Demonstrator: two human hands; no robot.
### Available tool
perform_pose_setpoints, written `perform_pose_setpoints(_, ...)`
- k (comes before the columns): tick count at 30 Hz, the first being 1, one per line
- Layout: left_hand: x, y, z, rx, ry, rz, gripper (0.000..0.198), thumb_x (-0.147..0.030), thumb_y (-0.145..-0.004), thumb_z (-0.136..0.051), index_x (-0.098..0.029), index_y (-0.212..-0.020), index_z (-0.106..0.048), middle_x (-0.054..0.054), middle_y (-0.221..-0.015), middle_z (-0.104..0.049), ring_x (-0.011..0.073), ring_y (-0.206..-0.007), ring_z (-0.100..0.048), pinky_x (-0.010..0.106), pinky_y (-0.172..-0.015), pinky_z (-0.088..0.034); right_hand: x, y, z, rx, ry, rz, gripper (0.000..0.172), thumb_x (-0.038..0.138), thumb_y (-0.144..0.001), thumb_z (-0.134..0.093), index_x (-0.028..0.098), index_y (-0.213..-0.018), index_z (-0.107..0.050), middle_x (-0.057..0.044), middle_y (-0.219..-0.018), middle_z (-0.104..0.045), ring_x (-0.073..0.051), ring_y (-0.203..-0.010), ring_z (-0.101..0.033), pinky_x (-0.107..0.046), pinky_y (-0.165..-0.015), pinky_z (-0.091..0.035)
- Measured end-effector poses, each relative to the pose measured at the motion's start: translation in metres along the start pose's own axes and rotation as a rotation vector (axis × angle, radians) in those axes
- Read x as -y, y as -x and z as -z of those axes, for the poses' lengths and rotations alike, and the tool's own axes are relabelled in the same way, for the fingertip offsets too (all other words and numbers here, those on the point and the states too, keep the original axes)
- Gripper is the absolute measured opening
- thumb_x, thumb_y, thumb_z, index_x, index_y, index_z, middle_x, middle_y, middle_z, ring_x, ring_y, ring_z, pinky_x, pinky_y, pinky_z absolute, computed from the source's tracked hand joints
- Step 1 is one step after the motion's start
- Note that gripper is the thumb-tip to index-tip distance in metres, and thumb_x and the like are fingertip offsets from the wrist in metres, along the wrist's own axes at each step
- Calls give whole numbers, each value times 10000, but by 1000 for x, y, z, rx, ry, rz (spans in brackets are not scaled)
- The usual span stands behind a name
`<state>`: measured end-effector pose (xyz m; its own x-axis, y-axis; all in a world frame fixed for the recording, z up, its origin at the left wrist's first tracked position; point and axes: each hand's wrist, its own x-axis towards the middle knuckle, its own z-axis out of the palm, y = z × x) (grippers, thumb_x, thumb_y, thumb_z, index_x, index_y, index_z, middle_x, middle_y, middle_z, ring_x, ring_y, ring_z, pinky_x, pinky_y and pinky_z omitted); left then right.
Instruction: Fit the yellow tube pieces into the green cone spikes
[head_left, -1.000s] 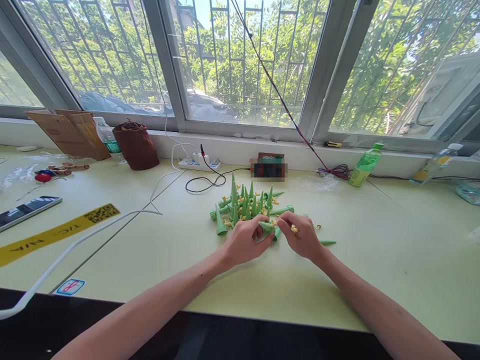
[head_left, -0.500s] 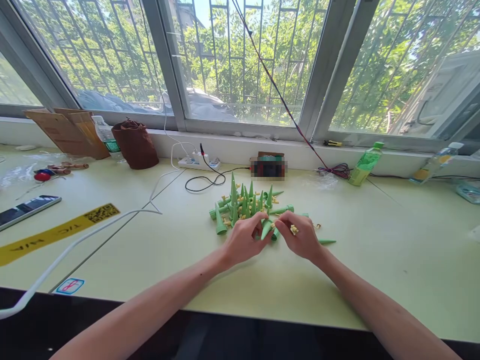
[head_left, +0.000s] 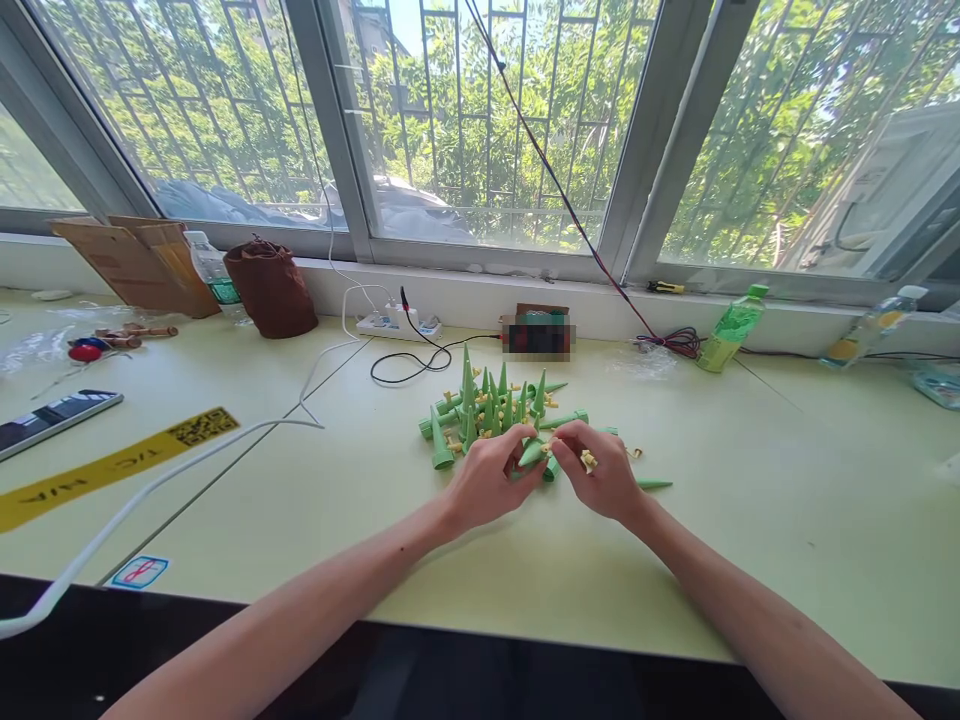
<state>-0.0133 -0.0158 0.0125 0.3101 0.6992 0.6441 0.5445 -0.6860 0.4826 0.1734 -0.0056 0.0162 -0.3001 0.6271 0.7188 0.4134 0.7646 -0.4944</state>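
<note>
Unfortunately, much of the work is covered by the fingers themselves. The left hand (head_left: pixel 491 475) holds a green cone (head_left: pixel 531 454) in a narrow grip, between thumb and fingers, at the near side of the pile (head_left: pixel 491 418). The right hand (head_left: pixel 600 470) has also a narrow grip: its fingertips hold a small yellow piece (head_left: pixel 547 447) at the cone's wide end, but whether it sits inside or only touches, I cannot tell. A second piece (head_left: pixel 589 461) shows among the curled fingers of the same hand, partly covered.

The cone's tip points to the left and a little to the near side, its wide end to the right, so the long axis lies rather across the scene. In the pile, several cones stand upright with tips up, while others lie on their sides in different directions; the hands block its near part. One loose cone (head_left: pixel 655 484) lies beside the right wrist, tip to the right, its other end hidden behind the wrist.

The cones look like smooth, matt plastic, slender and pointed; some wide ends seem ribbed. The yellow pieces have irregular shapes, too small to make out clearly. The pile rests on a pale, smooth table (head_left: pixel 375 500). At the far side, a dark device (head_left: pixel 536 337) is blurred into squares.
</note>
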Motion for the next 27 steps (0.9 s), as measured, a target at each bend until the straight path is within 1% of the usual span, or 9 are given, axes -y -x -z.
perform_pose_setpoints(6,-1,0,1,24,-3,1,191,-240,-815,-627,-198,-984,-550,-98,-556,-415,49,-447,-382,153,-477,-326,0,-2,-1,-33,48,22,296,318,-950,-508,199,-679,-504,60,-505,-417,-77,-451,-324,-204,-465,-321)
perform_pose_setpoints(8,-1,0,1,23,4,10,201,-239,-813,-629,-198,-993,-550,-97,-561,-424,47,-444,-391,154,-480,-332,0,-2,-1,-38,41,16,287,327,-952,-504,197,-697,-517,60,-508,-422,-76,-450,-332,-202,-465,-324)
perform_pose_setpoints(12,-1,0,1,21,17,33,203,-254,-822,-622,-196,-1004,-555,-88,-563,-499,49,-442,-423,157,-500,-368,0,-2,-1,-14,12,1,207,324,-959,-491,195,-810,-554,49,-551,-488,-80,-459,-388,-201,-480,-356)
perform_pose_setpoints(15,-2,0,2,23,8,46,208,-262,-820,-625,-193,-1005,-560,-83,-561,-520,53,-442,-437,158,-498,-377,-1,-1,-1,-14,34,8,200,315,-961,-488,200,-813,-556,41,-564,-511,-84,-465,-403,-205,-493,-365)
perform_pose_setpoints(18,-3,-1,3,20,4,51,228,-250,-817,-633,-193,-1027,-565,-90,-540,-509,52,-436,-427,154,-492,-376,-1,-1,-1,-30,57,11,207,311,-964,-484,202,-805,-560,34,-567,-526,-87,-466,-410,-206,-496,-362)
perform_pose_setpoints(21,-5,-2,4,-1,20,35,232,-284,-834,-632,-195,-1041,-575,-99,-510,-478,50,-418,-393,153,-469,-357,-2,-1,-2,-37,69,2,226,322,-972,-468,204,-805,-564,22,-582,-555,-92,-472,-428,-211,-498,-368)
perform_pose_setpoints(24,-7,-3,6,-58,44,9,193,-330,-860,-623,-188,-988,-599,-95,-508,-463,39,-399,-379,150,-454,-342,-2,-2,-2,-29,63,1,230,324,-975,-463,203,-815,-574,14,-601,-580,-95,-480,-446,-213,-505,-380)
perform_pose_setpoints(27,-9,-4,5,-96,77,-11,154,-320,-873,-618,-176,-926,-628,-99,-464,-433,35,-375,-362,150,-445,-342,-2,-2,-2,-19,60,-5,235,321,-972,-470,202,-802,-580,22,-584,-562,-94,-476,-437,-211,-505,-382)
